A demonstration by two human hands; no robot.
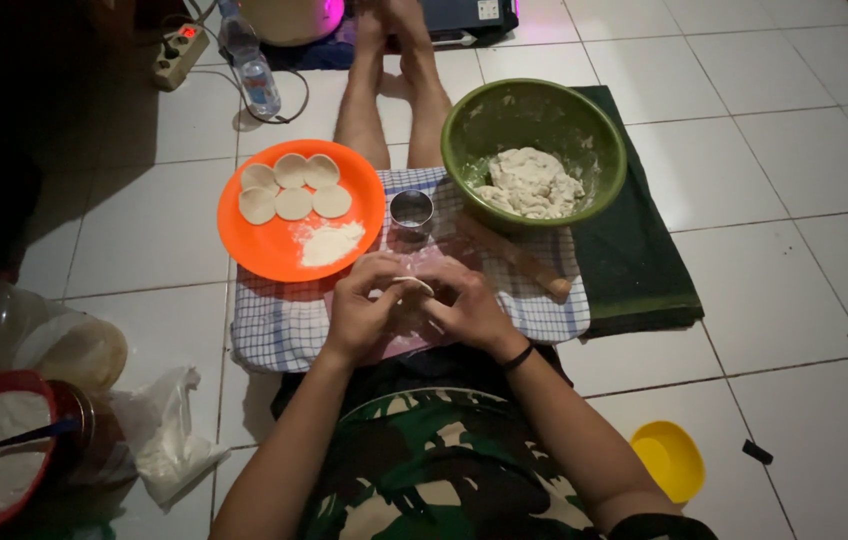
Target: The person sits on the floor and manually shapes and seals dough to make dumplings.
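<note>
Seated on a white tiled floor (pixel 774 180), we hold a thin round of pale dough (pixel 414 285) between both hands over a checked cloth (pixel 274 330) spread across our lap and legs. Our left hand (pixel 364 305) has its grip closed on the near-left edge of the dough round, and our right hand (pixel 466 305) pinches the round from the other side, fingers curled in so the two hands nearly touch. Just beyond the hands, at the middle of the cloth, stands a small metal ring cutter (pixel 411 210). At the cloth's far-left corner sits an orange plate (pixel 274 250) carrying five cut dough discs (pixel 292 188) along its far side and a small heap of white flour (pixel 329 243) near its right rim. At the far-right corner a green bowl (pixel 464 125) holds a lump of dough (pixel 529 183), resting partly on a dark green mat (pixel 634 260). A wooden rolling pin (pixel 519 257) lies slantwise on the cloth between bowl and right hand. A small yellow bowl (pixel 669 460) sits on the floor by our right elbow.
</note>
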